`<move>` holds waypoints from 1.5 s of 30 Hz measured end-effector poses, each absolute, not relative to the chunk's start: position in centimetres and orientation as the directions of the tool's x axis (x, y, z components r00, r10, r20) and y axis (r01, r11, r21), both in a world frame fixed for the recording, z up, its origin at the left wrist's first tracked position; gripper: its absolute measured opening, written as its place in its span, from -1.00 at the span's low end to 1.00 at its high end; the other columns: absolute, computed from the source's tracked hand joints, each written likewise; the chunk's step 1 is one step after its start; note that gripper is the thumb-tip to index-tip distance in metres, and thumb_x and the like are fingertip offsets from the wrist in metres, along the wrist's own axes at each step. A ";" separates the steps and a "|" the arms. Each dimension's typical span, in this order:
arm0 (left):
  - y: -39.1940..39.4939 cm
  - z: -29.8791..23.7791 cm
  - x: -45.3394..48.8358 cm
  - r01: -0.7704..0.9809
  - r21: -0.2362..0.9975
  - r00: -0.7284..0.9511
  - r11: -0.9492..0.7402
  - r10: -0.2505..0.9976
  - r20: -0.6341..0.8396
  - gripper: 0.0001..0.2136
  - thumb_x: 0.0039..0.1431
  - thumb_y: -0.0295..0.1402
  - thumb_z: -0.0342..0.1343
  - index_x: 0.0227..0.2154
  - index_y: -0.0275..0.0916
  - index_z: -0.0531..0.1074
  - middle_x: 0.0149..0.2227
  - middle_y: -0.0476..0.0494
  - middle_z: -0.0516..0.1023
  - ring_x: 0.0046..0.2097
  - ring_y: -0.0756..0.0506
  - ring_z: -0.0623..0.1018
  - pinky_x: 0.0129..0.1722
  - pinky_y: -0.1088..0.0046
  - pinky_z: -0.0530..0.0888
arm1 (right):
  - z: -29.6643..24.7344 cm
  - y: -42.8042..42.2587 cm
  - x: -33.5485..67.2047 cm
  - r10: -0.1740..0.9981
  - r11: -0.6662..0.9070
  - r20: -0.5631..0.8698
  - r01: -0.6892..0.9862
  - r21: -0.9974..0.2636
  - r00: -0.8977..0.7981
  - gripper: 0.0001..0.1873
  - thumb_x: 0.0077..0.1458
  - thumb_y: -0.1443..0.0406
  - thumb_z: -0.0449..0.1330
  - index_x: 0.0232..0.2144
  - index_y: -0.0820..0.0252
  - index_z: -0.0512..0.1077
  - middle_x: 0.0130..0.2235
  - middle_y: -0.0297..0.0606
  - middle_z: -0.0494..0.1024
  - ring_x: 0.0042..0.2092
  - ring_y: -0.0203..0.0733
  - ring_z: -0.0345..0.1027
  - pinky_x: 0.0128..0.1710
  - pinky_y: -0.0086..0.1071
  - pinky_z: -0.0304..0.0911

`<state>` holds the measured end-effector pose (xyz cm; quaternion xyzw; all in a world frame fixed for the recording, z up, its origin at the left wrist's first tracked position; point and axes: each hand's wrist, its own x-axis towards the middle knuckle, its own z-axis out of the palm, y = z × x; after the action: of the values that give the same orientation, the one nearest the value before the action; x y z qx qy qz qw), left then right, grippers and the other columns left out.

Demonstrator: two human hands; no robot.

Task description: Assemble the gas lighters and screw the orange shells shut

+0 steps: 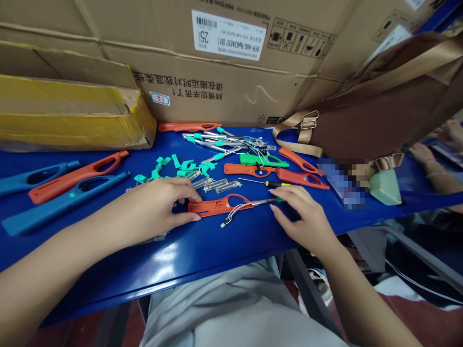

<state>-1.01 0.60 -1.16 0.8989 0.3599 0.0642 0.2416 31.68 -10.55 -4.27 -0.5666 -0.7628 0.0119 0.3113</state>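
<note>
An orange lighter casing half [208, 207] lies open side up on the blue table, with white wires and a small dark part [227, 222] hanging from it. My left hand [170, 205] grips its wide left end between thumb and fingers. From its narrow right end runs a thin metal lighter tube [262, 202] with a teal tip. My right hand [302, 212] is closed round that tip, thumb below and fingers above. Clear lighter fuel tanks [219, 185] and a screwdriver [265, 183] with a yellow and black handle lie just beyond.
Teal plastic clips [186, 166] and wired metal tubes [217, 140] are heaped behind. Several casings lie around, including a blue one [68, 200] and a green one [258, 160]. A taped box [79, 127], a large carton [246, 91] and a brown bag [361, 111] border the table. Another person's hand [423, 156] is at right.
</note>
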 end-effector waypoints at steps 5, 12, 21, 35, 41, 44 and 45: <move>0.6 -1.1 -1.0 0.620 0.463 0.738 -0.633 0.670 -0.073 -0.72 0.21 -0.07 0.19 -0.13 -0.07 0.57 -0.08 -0.10 0.59 -0.17 -0.17 0.60 -0.17 0.29 0.51 | -4.5 -10.0 33.8 0.862 0.392 0.467 0.843 -0.368 -0.197 -0.82 0.28 0.32 0.23 -0.08 0.07 0.55 -0.10 -0.19 0.59 -0.04 -0.08 0.50 0.01 -0.13 0.45; 0.8 -1.3 -1.1 0.611 0.472 0.745 -0.636 0.663 -0.072 -0.72 0.21 -0.05 0.19 -0.12 -0.07 0.56 -0.08 -0.08 0.57 -0.17 -0.17 0.59 -0.17 0.29 0.51 | -4.8 -9.3 33.8 0.887 0.372 0.438 0.788 -0.491 -0.147 -0.85 0.30 0.31 0.21 -0.16 0.07 0.59 -0.14 -0.22 0.62 -0.08 -0.12 0.53 -0.02 -0.18 0.47; 0.4 -1.1 -1.1 0.616 0.469 0.739 -0.633 0.670 -0.067 -0.77 0.24 -0.15 0.19 -0.11 -0.10 0.55 -0.06 -0.07 0.58 -0.17 -0.15 0.58 -0.14 0.32 0.49 | -4.4 -9.1 32.6 0.832 0.401 0.534 0.829 -0.389 -0.151 -0.79 0.29 0.35 0.19 -0.06 0.11 0.57 -0.09 -0.16 0.61 -0.01 -0.08 0.49 0.04 -0.12 0.43; 0.0 -0.8 -0.6 0.644 0.437 0.723 -0.628 0.686 -0.081 -0.80 0.17 -0.23 0.28 -0.15 -0.12 0.56 -0.11 -0.07 0.58 -0.16 -0.16 0.59 -0.13 0.30 0.49 | -4.6 -11.5 28.6 0.905 0.425 0.153 0.862 -0.278 -0.397 -0.45 0.39 0.25 0.00 0.37 0.23 0.19 0.40 -0.15 0.22 0.44 -0.09 0.05 0.42 0.02 0.08; -0.3 -0.4 -0.4 0.666 0.370 0.716 -0.648 0.695 -0.072 -0.80 0.18 -0.25 0.28 -0.15 -0.12 0.57 -0.12 -0.05 0.59 -0.16 -0.15 0.59 -0.17 0.34 0.48 | -4.2 -11.2 28.5 0.891 0.451 0.162 0.865 -0.222 -0.423 -0.46 0.39 0.25 -0.01 0.33 0.35 0.25 0.38 -0.06 0.25 0.41 -0.03 0.12 0.39 0.02 0.15; -0.4 -0.2 -0.6 0.646 0.356 0.735 -0.675 0.676 -0.052 -0.80 0.18 -0.24 0.26 -0.14 -0.11 0.57 -0.11 -0.03 0.59 -0.15 -0.14 0.60 -0.17 0.34 0.48 | -4.0 -11.2 28.5 0.898 0.438 0.144 0.870 -0.226 -0.415 -0.46 0.39 0.24 0.00 0.32 0.33 0.27 0.37 -0.09 0.28 0.40 -0.02 0.13 0.39 0.01 0.15; -0.4 -0.1 -0.7 0.640 0.354 0.740 -0.682 0.671 -0.044 -0.80 0.18 -0.24 0.26 -0.14 -0.10 0.58 -0.11 -0.02 0.59 -0.14 -0.14 0.60 -0.16 0.35 0.48 | -3.9 -11.2 28.5 0.901 0.432 0.138 0.870 -0.237 -0.410 -0.46 0.39 0.23 0.00 0.33 0.32 0.26 0.36 -0.11 0.29 0.40 -0.03 0.13 0.39 0.01 0.15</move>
<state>-0.74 -0.41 -0.11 0.9159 0.3579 0.0448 0.1760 28.51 -11.20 -3.90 -0.5290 -0.8373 0.0640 0.1226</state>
